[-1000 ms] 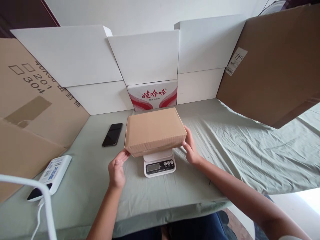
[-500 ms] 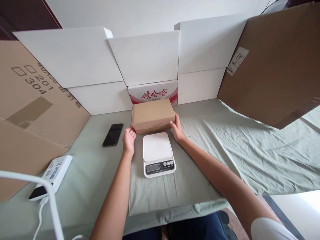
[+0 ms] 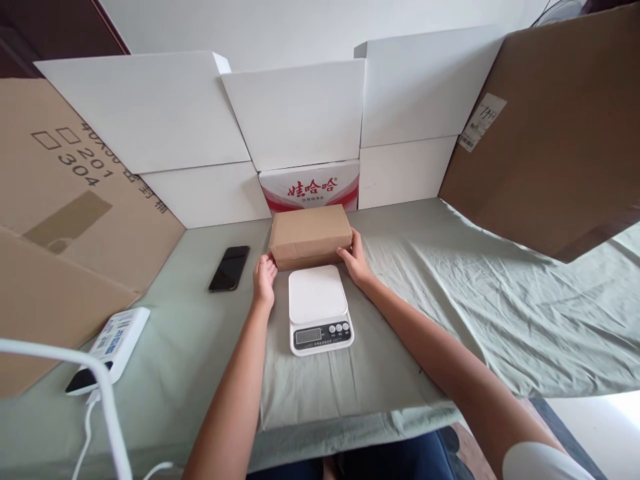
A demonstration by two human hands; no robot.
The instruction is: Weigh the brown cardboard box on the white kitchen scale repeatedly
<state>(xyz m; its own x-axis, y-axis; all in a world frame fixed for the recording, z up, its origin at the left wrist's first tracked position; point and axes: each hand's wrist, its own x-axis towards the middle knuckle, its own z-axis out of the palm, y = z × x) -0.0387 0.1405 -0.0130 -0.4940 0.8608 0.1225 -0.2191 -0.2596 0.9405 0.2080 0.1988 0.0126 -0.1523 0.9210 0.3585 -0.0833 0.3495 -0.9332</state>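
Green cloth-covered table (image 3: 450, 300), walled by white and brown cardboard panels. Red-and-white printed carton (image 3: 310, 187) at back centre. Brown cardboard box (image 3: 311, 233) rests on cloth just in front of carton, just behind white kitchen scale (image 3: 318, 308); scale platform bare. Box long axis runs left-right, across body. Left hand (image 3: 264, 277) at box's left end, right hand (image 3: 354, 257) at right end, both equally near, fingers pressed against box ends, clasping box between them. Black phone (image 3: 229, 268) left of box, apart. White power strip (image 3: 113, 347) near left edge.

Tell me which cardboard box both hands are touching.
The small closed brown box behind the white scale, left hand and right hand at its ends. The other cartons stand untouched around the table.
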